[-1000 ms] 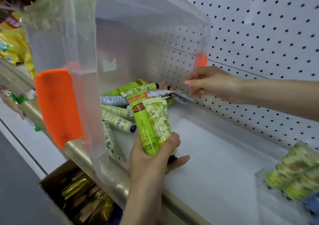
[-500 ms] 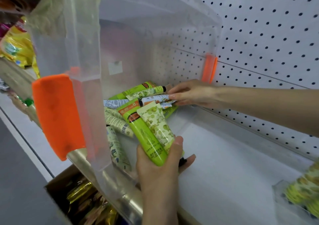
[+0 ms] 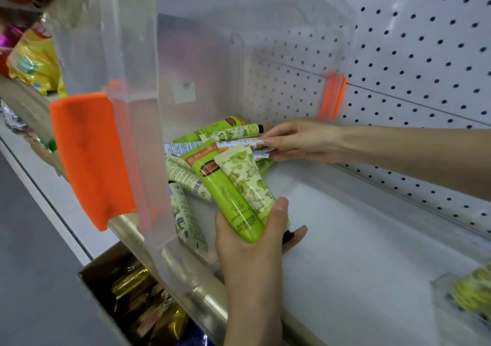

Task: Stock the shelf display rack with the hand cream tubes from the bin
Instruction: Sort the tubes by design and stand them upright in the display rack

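A clear plastic bin [image 3: 202, 61] with orange latches lies on its side on the white shelf, with several hand cream tubes [image 3: 186, 178] piled inside. My left hand [image 3: 252, 239] grips two tubes, a bright green one [image 3: 228, 199] and a pale floral one [image 3: 249, 183], at the bin's mouth. My right hand [image 3: 300, 141] reaches into the bin from the right and pinches a white and orange tube [image 3: 239, 143] on top of the pile. A clear display rack [image 3: 467, 300] with green tubes shows blurred at the lower right.
White pegboard [image 3: 425, 53] backs the shelf [image 3: 345, 252]. A cardboard box of gold-wrapped packets [image 3: 140, 303] sits below the shelf edge. Yellow snack bags [image 3: 32, 61] lie on the neighbouring shelf at the left. The grey floor is at the lower left.
My right hand moved left and down into the bin and took hold of the white and orange tube. My left hand kept its two tubes nearly still.
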`<state>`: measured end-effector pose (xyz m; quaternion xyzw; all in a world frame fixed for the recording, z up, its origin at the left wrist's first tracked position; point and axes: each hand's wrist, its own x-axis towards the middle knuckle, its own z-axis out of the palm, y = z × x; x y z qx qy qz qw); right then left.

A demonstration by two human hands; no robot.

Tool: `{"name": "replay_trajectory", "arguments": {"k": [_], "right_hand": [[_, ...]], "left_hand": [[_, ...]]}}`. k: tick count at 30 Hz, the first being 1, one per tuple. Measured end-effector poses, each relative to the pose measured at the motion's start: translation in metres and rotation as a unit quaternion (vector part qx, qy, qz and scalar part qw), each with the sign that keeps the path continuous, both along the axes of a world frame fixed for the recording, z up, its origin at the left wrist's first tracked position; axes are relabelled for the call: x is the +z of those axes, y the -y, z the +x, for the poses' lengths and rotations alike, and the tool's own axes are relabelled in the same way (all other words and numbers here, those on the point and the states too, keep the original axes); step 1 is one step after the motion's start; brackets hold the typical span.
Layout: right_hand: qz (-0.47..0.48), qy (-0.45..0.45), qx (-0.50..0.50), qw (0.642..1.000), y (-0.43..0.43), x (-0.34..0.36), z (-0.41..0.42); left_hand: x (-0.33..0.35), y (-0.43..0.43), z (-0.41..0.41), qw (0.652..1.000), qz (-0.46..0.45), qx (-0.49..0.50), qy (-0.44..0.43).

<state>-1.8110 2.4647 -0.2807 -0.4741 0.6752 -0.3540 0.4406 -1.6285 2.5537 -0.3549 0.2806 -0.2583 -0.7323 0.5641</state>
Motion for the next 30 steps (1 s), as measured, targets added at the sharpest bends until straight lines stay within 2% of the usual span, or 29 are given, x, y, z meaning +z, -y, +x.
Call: {"name": "replay_trajectory", "arguments": {"k": [7,14,19,21,27,30], "right_hand": [[-0.012,0.043,-0.005,0.999,-0.001,0.001,0.009],[-0.065,-0.104,-0.030,0.992,-0.025,0.031,-0.005],[-0.081,-0.142,-0.040,0.986,-0.050,0.060,-0.018],[-0.079,-0.152,-0.040,0.984,-0.060,0.071,-0.022],[-0.048,-0.268,0.021,0.962,-0.093,0.111,-0.021],[-0.009,-0.276,0.050,0.960,-0.105,0.131,-0.014]], "left_hand": [[0.000,0.000,0.000,1.000,0.001,0.002,0.008],[0.000,-0.001,0.002,1.000,-0.003,-0.011,0.017],[0.000,0.001,0.004,0.999,0.012,-0.039,0.004],[0.002,0.002,0.006,0.998,0.008,-0.057,-0.008],[0.011,0.000,0.011,0.995,0.015,-0.096,-0.033],[0.013,0.000,0.015,0.989,0.042,-0.128,-0.062]]}}
